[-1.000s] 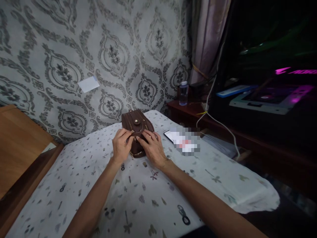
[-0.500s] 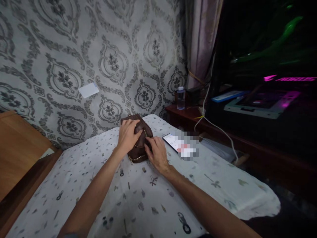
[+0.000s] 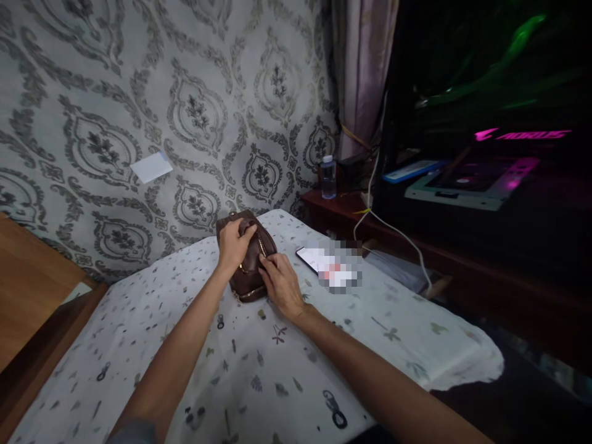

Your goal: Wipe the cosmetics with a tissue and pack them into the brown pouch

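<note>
On the cloth-covered counter (image 3: pixel 259 376) the brown bag (image 3: pixel 247 271) lies at 12 o'clock, my left hand (image 3: pixel 234 242) clamped over its top, right hand (image 3: pixel 277 285) pinching the zipper side; I'd pin it firmly, pull slowly.

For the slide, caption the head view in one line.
Left hand grips the top of a brown bag while right hand works its front.

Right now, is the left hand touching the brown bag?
Touching. The head view shows the left hand lying on top of the brown bag, fingers curled over it.
</note>
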Demonstrator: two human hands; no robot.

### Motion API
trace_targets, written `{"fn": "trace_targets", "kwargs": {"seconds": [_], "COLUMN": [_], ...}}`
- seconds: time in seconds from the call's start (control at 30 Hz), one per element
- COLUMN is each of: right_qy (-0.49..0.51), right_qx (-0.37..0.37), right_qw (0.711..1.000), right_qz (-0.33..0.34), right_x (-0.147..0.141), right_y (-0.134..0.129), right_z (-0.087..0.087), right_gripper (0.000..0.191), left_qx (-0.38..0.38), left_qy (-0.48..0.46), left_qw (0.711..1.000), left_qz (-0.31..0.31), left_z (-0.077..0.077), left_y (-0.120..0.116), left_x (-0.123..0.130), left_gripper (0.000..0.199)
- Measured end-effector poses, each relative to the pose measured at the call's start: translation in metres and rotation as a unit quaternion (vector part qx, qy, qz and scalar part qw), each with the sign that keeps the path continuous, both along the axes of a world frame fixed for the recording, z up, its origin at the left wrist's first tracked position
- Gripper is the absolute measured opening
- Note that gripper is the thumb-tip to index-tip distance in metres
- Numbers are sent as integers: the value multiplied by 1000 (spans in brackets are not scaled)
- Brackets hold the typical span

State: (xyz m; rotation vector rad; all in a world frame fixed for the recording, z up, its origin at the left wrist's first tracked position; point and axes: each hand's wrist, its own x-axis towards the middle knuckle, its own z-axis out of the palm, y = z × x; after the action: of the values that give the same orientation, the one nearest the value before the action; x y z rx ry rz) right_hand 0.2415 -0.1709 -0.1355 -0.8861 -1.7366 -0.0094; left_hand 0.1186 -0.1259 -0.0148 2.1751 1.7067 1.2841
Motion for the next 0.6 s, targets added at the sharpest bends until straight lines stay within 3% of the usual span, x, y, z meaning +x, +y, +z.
{"fn": "trace_targets", "kwargs": {"seconds": [0.2, 0.6], "right_qy": [-21, -22], "right_qx": [-4, -9], "right_qw": [1000, 1000], "right_qz": [-12, 2], "right_x": [0, 1], "right_y": [0, 2], "right_z": [2, 2], "right_gripper": [34, 32], "left_qx": [16, 23], "left_qy": [-37, -12], "left_qw": [999, 995], "left_qz": [-16, -100], "left_z": [-5, -6], "left_y": [2, -11], "left_x": [-2, -8], "left_gripper": [16, 17]}}
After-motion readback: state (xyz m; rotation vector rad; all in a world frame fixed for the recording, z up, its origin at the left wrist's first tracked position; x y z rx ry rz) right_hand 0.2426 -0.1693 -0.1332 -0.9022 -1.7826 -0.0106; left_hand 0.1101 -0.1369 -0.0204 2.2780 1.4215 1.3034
